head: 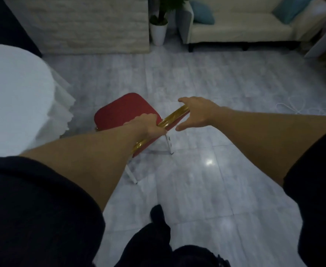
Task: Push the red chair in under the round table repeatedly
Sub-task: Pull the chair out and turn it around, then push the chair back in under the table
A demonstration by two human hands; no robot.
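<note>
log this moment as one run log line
left hand: gripping gold backrest rail | right hand: open at rail end | red chair: clear of round table, not pushed in

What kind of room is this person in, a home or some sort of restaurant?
Probably a lounge or small banquet-style room, though I can't be sure. A round table draped in white cloth and a red chair with a gold frame suggest dining; the cream sofa and potted plant suggest a sitting area.
</note>
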